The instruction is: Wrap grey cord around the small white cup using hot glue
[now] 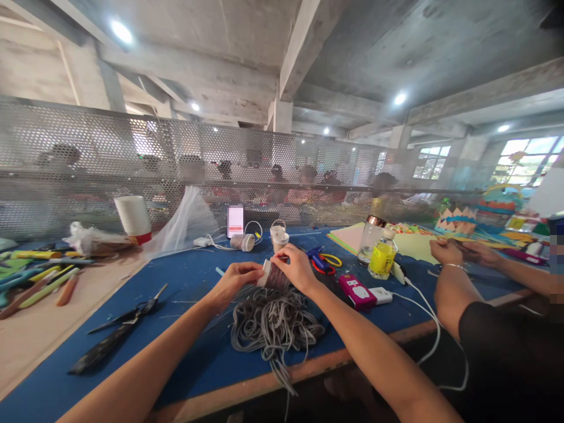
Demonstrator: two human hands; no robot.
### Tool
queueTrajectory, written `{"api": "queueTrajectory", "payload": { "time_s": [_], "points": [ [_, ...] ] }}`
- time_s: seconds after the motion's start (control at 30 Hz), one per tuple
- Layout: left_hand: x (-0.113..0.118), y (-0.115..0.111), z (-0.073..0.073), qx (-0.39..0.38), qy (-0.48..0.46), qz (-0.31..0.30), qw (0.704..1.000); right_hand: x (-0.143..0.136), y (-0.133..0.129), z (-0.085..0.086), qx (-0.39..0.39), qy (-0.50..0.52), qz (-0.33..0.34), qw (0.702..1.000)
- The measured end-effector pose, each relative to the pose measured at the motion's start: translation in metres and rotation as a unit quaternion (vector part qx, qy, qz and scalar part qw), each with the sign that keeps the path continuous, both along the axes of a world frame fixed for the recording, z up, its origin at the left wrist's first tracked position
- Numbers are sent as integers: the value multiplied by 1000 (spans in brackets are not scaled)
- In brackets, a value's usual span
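Observation:
A small paper cup (275, 277) wrapped in grey-brown cord lies tilted between my hands above the blue mat. My left hand (240, 281) pinches its pale rim from the left. On its right side, my right hand (296, 267) has its fingers closed on the cup and cord. Just below hangs and lies a loose heap of grey cord (277, 323), some of it trailing over the table's front edge. Behind my hands stand a small cup with a handle (279, 238) and, on its side, another cord-wrapped cup (242, 242).
Black scissors (127, 320) lie at left, other scissors (324, 260) at right. Bottles (381, 258), a pink device (356, 292) and white cables are farther right. A co-worker's hands (447, 252) are at far right. Stacked cups (133, 218) stand back left before a mesh screen (176, 164).

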State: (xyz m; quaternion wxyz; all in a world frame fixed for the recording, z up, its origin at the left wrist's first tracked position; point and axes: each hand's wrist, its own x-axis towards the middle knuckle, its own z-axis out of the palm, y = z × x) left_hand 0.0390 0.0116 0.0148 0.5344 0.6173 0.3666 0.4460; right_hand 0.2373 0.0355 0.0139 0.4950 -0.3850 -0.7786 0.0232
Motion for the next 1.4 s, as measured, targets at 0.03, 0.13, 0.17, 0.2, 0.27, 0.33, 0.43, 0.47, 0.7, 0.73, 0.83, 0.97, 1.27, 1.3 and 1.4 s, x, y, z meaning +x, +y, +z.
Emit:
{"api": "queueTrajectory", "payload": {
  "time_s": [0.03,0.13,0.17,0.2,0.27,0.33,0.43,0.47,0.7,0.73,0.83,0.97,1.27,1.3,1.4],
  "points": [
    [0,0,0,0,0,0,1000,0,0,0,-1,0,0,1000],
    [-1,1,-2,1,2,-3,1000,0,1,-1,-4,-1,-4,1000],
    [-1,2,-2,0,3,-5,1000,0,1,0,-5,-1,-4,1000],
    [-1,3,-2,0,4,-9,1000,0,1,0,-6,-1,-4,1000],
    [-1,3,-3,1,7,-21,1000,0,1,0,-8,-1,-4,1000],
    [-2,4,-3,4,9,-28,1000,0,2,0,-8,-2,-4,1000],
    [-2,4,-4,10,11,-24,1000,0,1,1,-9,-5,-2,1000],
    [-2,4,-3,10,11,-21,1000,0,1,1,-9,-6,-3,1000],
    [-2,6,-5,12,2,-29,1000,1,0,1,-11,-12,-10,1000],
    [-2,6,-6,11,-1,-34,999,1,0,1,-11,-11,-9,1000],
    [-3,8,-8,9,-3,-38,999,1,1,0,-13,-10,-8,1000],
    [-3,9,-9,11,4,-30,999,1,0,0,-15,-12,-8,1000],
    [-2,4,-4,3,7,-21,1000,0,2,-1,-19,-13,-9,1000],
    [-2,5,-5,1,5,-22,1000,0,2,-2,-20,-14,-9,1000],
    [-2,6,-6,1,0,-30,1000,1,2,-1,-22,-15,-9,1000]
  ]
}}
